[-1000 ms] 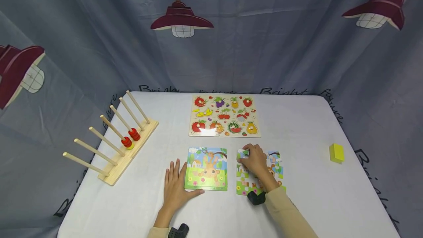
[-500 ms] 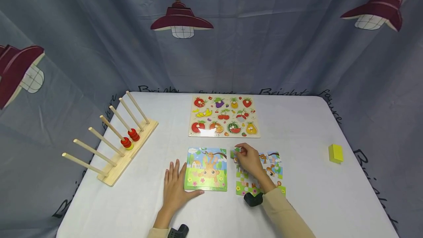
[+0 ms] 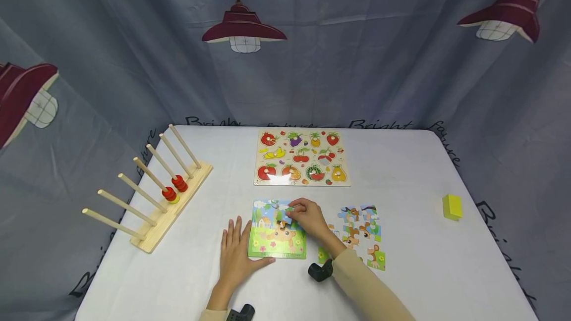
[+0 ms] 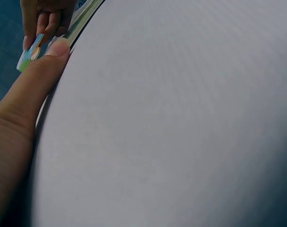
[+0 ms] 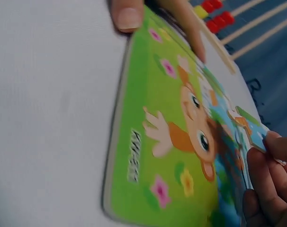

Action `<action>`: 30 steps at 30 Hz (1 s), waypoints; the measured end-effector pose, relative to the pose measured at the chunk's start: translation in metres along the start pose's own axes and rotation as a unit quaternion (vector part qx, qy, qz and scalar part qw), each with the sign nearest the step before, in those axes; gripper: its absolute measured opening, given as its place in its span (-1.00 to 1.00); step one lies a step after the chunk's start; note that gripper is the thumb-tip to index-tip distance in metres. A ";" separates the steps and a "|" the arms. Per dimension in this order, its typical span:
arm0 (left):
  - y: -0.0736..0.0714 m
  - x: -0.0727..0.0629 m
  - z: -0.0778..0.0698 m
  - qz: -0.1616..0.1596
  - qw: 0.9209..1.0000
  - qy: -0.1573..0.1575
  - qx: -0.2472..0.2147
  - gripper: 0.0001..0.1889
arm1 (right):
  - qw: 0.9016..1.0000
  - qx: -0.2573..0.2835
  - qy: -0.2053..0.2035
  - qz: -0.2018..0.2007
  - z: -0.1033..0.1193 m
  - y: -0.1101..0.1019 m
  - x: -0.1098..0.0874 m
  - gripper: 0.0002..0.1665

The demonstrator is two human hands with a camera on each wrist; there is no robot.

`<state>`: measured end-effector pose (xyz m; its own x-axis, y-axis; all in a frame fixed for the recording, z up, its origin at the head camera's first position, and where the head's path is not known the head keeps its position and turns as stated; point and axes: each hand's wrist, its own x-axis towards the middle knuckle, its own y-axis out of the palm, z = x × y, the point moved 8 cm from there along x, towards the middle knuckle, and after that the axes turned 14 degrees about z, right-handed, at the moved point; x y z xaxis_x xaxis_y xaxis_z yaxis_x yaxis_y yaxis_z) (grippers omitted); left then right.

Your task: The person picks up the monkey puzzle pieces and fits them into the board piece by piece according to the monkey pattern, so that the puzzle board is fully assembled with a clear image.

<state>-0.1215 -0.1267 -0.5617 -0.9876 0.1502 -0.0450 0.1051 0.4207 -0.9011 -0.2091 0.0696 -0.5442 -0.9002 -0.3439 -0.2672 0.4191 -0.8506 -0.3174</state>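
Observation:
My right hand [image 3: 312, 219] pinches a small jigsaw piece [image 5: 251, 128] between thumb and fingers, over the upper right of the puzzle board [image 3: 272, 249]. Blue and green show on the piece, with an orange-brown patch. The board carries a pale monkey picture with a house and flowers. My left hand [image 3: 236, 254] lies along the board's left side, fingers straight, thumb at its lower edge. The left wrist view shows that thumb [image 4: 39, 78] at the rim. To the right of the board, loose jigsaw pieces [image 3: 351, 237] lie in rough rows, partly hidden by my right forearm.
A wooden fruit puzzle [image 3: 302, 157] lies behind the board. At the left stands a peg rack [image 3: 171, 207] with tall pegs and a few red and yellow rings. A yellow block [image 3: 452, 207] sits near the table's right edge. A grey curtain [image 3: 285, 78] hangs behind.
My right hand has taken a piece from the upper left of the loose pieces and moved left with it, over the board. My left hand has stayed in place.

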 end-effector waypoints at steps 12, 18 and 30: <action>0.000 -0.002 0.000 -0.001 1.000 0.005 0.004 0.22 | 0.994 -0.093 -0.030 0.044 0.032 0.050 0.022 -0.80; -0.001 -0.001 0.000 -0.002 1.000 0.005 0.005 0.24 | 0.992 -0.122 -0.028 0.029 0.032 0.047 0.035 -0.81; 0.000 -0.001 0.000 0.005 1.000 0.003 0.008 0.24 | 0.985 -0.173 -0.027 0.009 0.034 0.047 0.042 -0.82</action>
<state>-0.1208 -0.1268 -0.5618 -0.9858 0.1599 -0.0511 0.1126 0.4043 -0.9077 -0.2318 0.0018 -0.5393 -0.8930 -0.3867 -0.2302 0.4425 -0.6613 -0.6057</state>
